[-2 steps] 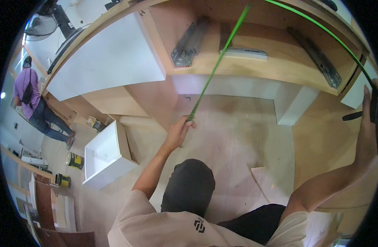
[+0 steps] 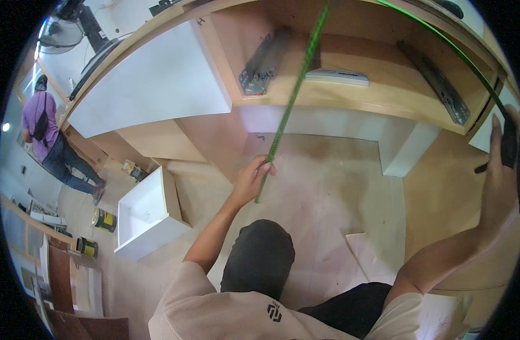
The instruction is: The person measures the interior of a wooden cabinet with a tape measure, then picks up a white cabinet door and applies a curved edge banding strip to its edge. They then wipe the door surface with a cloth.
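Note:
A long green tape measure blade (image 2: 294, 93) runs from my left hand up past the cabinet opening and out of the top of view. My left hand (image 2: 255, 177) pinches the blade, and its loose end hangs below the fingers. A second green stretch comes down at the right to a black tape measure case (image 2: 508, 144). Around that case my right hand (image 2: 498, 153) is closed, partly lost at the picture's dark rim. The open cabinet compartment (image 2: 373, 96) ahead holds metal drawer slides (image 2: 435, 82) and a pale flat box (image 2: 337, 76).
On the floor to the left lies a white drawer box (image 2: 146, 212), with tins (image 2: 104, 220) beside it. A white panel (image 2: 152, 79) covers the counter's left part. A person in a purple shirt (image 2: 40, 122) stands farther left. A thin strip (image 2: 357, 258) lies on the floor near my knees.
My left hand has shifted slightly right. The blade has turned, showing more of its marked face, and more of its end shows below the fingers. The right hand has moved slightly.

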Demonstrator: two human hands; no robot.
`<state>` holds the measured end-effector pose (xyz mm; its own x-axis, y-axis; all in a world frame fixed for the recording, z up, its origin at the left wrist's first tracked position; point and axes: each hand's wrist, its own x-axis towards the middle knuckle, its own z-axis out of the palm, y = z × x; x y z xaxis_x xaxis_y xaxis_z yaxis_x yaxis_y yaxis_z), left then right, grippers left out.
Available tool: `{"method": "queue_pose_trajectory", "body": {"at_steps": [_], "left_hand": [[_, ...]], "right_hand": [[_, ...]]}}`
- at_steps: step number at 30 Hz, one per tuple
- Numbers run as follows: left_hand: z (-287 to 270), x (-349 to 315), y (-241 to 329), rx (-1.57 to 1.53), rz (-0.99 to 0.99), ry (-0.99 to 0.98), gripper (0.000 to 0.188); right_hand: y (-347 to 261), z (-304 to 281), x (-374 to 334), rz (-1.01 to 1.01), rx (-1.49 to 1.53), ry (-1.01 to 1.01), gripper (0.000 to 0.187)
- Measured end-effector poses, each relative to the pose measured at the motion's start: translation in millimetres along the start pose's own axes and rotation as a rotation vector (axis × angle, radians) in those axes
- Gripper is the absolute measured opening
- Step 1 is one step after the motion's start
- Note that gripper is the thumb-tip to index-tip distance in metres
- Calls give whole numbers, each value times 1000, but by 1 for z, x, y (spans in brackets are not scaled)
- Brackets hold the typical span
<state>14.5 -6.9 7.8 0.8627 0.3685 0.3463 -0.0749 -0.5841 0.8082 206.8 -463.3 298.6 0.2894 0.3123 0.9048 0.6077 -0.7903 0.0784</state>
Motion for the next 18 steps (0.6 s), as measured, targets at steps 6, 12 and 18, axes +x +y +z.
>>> {"method": "queue_pose_trajectory", "body": {"at_steps": [6, 12, 18], "left_hand": [[-1, 30, 23, -182, 123, 117, 20], [2, 28, 7, -181, 100, 141, 22], [4, 32, 7, -141, 79, 172, 25]], "right_hand": [[-88, 6, 12, -37, -5, 64, 35], [-114, 18, 15, -68, 114, -32, 30], [-129, 31, 12, -48, 222, -116, 40]]}}
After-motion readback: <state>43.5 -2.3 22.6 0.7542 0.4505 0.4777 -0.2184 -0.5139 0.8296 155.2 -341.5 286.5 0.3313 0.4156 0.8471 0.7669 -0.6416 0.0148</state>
